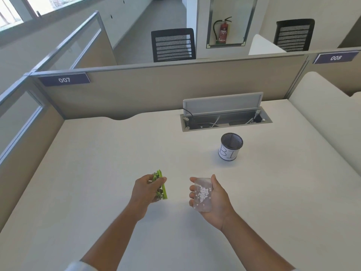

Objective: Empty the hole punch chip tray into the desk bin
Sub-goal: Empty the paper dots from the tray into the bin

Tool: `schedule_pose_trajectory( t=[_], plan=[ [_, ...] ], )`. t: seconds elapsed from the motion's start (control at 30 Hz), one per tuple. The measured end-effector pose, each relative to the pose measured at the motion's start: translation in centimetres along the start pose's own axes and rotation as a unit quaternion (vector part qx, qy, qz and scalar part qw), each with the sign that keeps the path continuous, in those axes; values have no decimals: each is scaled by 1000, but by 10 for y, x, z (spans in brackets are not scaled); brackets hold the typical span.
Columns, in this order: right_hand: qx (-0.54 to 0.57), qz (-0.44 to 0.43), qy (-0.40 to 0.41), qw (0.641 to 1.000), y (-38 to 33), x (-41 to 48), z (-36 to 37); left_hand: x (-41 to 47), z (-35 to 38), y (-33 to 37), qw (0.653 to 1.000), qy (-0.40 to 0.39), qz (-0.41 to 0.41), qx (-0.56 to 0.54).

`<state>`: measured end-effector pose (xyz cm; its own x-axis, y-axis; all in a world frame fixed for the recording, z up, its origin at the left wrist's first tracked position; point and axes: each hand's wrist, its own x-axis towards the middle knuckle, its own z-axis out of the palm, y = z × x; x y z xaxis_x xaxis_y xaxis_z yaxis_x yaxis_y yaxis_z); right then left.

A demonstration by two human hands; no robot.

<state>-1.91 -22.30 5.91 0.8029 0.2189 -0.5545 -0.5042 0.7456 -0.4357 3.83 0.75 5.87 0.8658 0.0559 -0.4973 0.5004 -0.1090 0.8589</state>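
- Both forearms reach forward over the desk (97, 153), bare to near the elbow; the hands sit apart, side by side
- left hand (145, 189): fingers curled, thumb on top, clasping the green hole punch (162, 185) held on edge
- right hand (213, 198): palm up, fingers cupped around the clear chip tray (202, 194); thumb along its right side

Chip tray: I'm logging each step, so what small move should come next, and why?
Probably carry the right hand forward and to the right until the clear chip tray is over the mesh bin. The tray is already off the green punch in the left hand, still holds white chips, and the bin stands open.
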Motion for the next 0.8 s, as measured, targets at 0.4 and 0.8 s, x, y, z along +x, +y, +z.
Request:
schedule_pose_trajectory(
  t=[0.4, 0.8],
  plan=[
    [-7, -1, -5, 1000, -2, -1, 0, 52, -7, -11, 975, -54, 20, 214],
    [-7, -5, 2, 1000, -2, -3, -1, 66, -5, -5, 981, -67, -30, 181]
  ],
)
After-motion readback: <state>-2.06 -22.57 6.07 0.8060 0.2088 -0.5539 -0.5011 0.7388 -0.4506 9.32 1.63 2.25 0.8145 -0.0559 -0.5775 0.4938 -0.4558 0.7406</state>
